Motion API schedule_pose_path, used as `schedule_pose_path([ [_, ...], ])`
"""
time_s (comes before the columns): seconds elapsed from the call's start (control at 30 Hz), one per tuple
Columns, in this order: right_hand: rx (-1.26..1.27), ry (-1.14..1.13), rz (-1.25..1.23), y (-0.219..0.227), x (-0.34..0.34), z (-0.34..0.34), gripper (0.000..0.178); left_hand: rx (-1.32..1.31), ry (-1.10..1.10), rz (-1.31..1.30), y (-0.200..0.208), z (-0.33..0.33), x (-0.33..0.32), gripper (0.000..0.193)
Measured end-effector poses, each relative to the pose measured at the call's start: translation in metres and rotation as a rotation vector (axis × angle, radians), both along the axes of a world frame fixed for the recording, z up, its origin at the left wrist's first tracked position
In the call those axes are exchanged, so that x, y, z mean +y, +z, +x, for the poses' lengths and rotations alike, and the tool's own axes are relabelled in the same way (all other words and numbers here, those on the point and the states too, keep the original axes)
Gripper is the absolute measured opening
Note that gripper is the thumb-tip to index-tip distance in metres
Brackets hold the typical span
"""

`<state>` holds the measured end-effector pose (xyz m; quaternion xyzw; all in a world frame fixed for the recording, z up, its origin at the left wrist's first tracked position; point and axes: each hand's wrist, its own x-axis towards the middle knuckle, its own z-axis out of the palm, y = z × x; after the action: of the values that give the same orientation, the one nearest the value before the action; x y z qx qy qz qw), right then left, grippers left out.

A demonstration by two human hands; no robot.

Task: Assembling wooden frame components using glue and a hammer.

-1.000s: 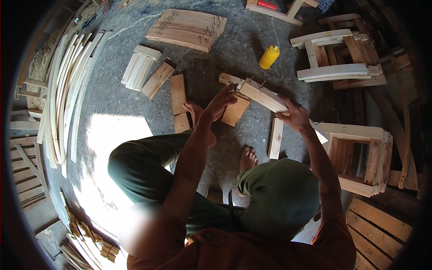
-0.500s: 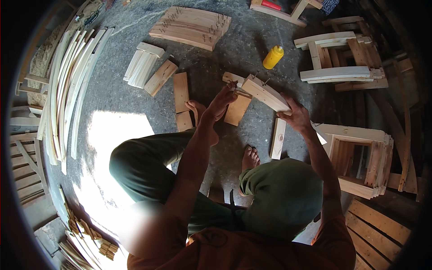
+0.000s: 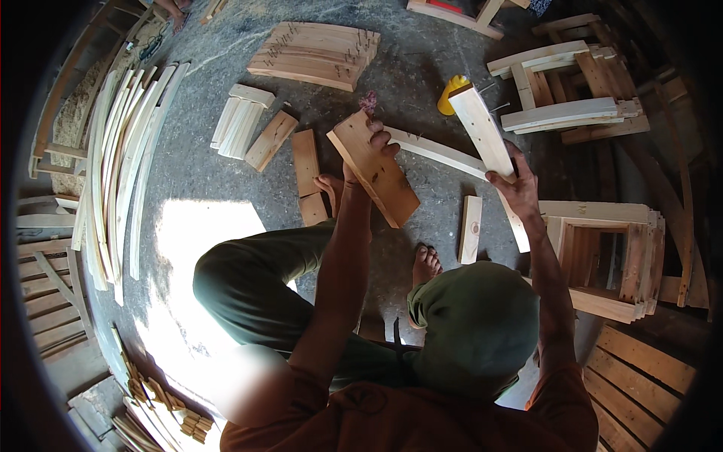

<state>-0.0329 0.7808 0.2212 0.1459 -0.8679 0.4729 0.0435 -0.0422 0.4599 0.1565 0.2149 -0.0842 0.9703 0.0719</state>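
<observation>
My left hand (image 3: 382,141) is closed around a short brown wooden board (image 3: 373,172), holding it tilted above the floor. A small pinkish tuft (image 3: 367,101), perhaps a rag, shows at the board's upper end. My right hand (image 3: 518,184) grips the lower end of a pale wooden block (image 3: 482,129), raised at a slant, with nails sticking out of its right side. Beneath the hands lies a long pale wooden strip (image 3: 440,153). Behind the block stands a yellow squeeze bottle (image 3: 447,98), partly hidden.
A loose wooden block (image 3: 470,230) lies by my right foot. Stacked curved boards with nails (image 3: 316,56) lie at the far side. Assembled frames (image 3: 602,260) are piled on the right. Long pale slats (image 3: 124,169) lie on the left, and short pale pieces (image 3: 241,120) sit nearer the middle.
My left hand has lifted the brown board from the floor and turned it. My right hand has moved slightly right and swung the nailed block more upright, in front of the bottle.
</observation>
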Motion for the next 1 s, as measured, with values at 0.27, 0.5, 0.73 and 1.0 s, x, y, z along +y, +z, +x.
schedule_pose_path([
  [0.27, 0.003, 0.022, 0.155, 0.007, -0.009, 0.018, 0.074, -0.256, 0.129, -0.857, -0.019, 0.005, -0.008, 0.063],
  [0.5, 0.133, 0.118, 0.559, -0.005, -0.019, 0.026, 0.078, -0.197, 0.050, -0.962, -0.064, 0.022, 0.002, 0.075],
  [0.73, 0.127, 0.142, 0.669, -0.012, -0.017, 0.021, 0.076, -0.195, 0.039, -1.054, -0.079, 0.021, 0.006, 0.075],
  [1.0, 0.117, 0.192, 0.728, -0.011, -0.024, 0.017, 0.076, -0.220, 0.058, -1.115, -0.080, 0.023, 0.003, 0.074],
])
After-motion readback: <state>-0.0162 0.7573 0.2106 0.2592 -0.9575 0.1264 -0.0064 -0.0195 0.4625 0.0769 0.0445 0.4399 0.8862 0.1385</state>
